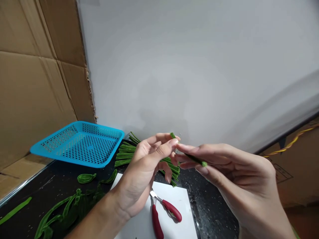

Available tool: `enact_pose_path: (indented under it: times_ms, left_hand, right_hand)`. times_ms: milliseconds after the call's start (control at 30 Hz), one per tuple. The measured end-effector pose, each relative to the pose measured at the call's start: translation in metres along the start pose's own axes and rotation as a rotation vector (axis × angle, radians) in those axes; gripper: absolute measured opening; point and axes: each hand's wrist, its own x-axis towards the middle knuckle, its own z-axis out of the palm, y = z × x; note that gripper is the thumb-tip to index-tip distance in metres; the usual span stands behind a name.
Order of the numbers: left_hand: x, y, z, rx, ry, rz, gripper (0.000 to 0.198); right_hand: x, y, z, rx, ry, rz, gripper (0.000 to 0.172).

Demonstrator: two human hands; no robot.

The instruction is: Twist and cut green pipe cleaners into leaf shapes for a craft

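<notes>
A short green pipe cleaner point(194, 159) is held between my two hands, slanting down to the right. My left hand point(147, 166) pinches its upper end between thumb and fingers. Near the lower end, the thumb and fingers of my right hand point(239, 176) close on it. Below my left hand, pliers with dark red handles point(157, 220) rest on a white sheet point(183, 199), their tips partly hidden. Behind the left hand lies a bundle of green pipe cleaners point(124, 154), its middle covered by that hand.
A blue perforated basket point(72, 161) stands at the back left by a cardboard panel point(37, 83). On the black speckled table point(214, 205) lie a looped green leaf shape point(86, 178), a heap of green fuzzy pieces point(72, 205) and a flat green strip point(16, 209). A pale wall point(174, 59) rises behind.
</notes>
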Motion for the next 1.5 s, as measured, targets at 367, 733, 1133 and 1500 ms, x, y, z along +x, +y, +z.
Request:
enact_pose_path:
  times_ms: [367,733,1133,1500]
  left_hand:
    - [-0.003,-0.002,0.006,0.233,-0.017,0.143,0.022]
    - [-0.007,-0.010,0.003,0.516,0.014,0.427,0.016]
    - [-0.011,-0.009,0.001,0.719,-0.028,0.552,0.019]
    - [-0.013,-0.008,0.003,0.789,-0.044,0.518,0.021]
  right_hand:
    - [0.002,0.006,0.007,-0.001,0.162,-0.094,0.022]
    - [0.008,0.006,0.005,0.006,0.192,-0.015,0.008]
    - [0.008,0.006,0.003,0.052,0.181,0.075,0.015]
    - [0.009,0.007,0.004,0.073,0.209,0.099,0.013]
